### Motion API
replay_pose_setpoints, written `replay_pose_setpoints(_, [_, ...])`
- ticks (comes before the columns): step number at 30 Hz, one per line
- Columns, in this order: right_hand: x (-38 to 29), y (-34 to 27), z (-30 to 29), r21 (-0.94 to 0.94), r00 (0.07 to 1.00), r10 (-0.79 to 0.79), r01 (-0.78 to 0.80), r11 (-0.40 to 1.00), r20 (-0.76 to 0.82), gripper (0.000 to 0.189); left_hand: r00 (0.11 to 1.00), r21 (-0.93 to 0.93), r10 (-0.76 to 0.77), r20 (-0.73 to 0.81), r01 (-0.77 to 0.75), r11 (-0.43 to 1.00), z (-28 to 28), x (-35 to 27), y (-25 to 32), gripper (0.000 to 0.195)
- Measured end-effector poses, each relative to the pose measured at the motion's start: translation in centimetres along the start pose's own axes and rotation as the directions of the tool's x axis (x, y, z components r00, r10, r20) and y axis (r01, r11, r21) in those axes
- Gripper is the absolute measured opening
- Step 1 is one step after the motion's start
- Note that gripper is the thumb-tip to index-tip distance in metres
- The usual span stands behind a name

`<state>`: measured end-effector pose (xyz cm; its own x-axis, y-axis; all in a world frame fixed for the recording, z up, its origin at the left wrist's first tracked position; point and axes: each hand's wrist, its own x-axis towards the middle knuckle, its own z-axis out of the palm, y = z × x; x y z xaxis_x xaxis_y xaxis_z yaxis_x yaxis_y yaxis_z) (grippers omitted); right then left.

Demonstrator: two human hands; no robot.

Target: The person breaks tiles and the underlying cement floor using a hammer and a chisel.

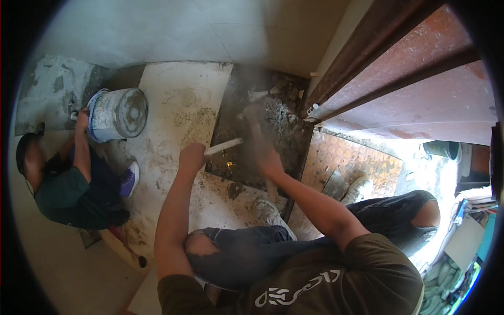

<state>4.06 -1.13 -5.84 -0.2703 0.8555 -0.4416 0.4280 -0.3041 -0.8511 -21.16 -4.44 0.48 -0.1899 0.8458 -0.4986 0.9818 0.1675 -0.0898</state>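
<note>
My left hand is closed around a pale, rod-shaped tool that points right over a dark, broken-out patch of floor. Its kind is not plain. In my right hand is a hammer, its wooden handle end sticking out below my fist and its blurred head above. Broken tile pieces and grey crumbled mortar lie in the patch beyond the hammer head. A small orange glint shows below the rod. The rod and hammer appear apart; dust or blur obscures that spot.
Left, a crouching person holds a mortar-stained bucket lying on its side. Pale floor tiles border the pit. A reddish door and its frame rise on the right. A flat grey piece lies beside my shoe.
</note>
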Motion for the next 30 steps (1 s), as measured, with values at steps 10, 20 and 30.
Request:
replay_pose_setpoints(10, [-4.7, 6.0, 4.7, 0.093, 0.98, 0.195, -0.199, 0.976, 0.05, 0.034, 0.981, -0.176, -0.169, -0.091, 0.152, 0.973, 4.3, -4.6, 6.4, 0.021])
replay_pose_setpoints(20, [-5.4, 2.8, 4.9, 0.39, 0.883, 0.411, -0.47, 0.792, 0.227, 0.032, 0.972, -0.083, -0.229, -0.058, 0.224, 0.971, 5.8, -4.9, 6.4, 0.006])
replay_pose_setpoints(30, [-6.0, 3.5, 5.5, 0.541, 0.902, 0.413, -0.411, 0.734, 0.125, 0.032, 0.975, -0.136, -0.209, 0.078, 0.218, 0.967, 3.4, -5.0, 6.4, 0.015])
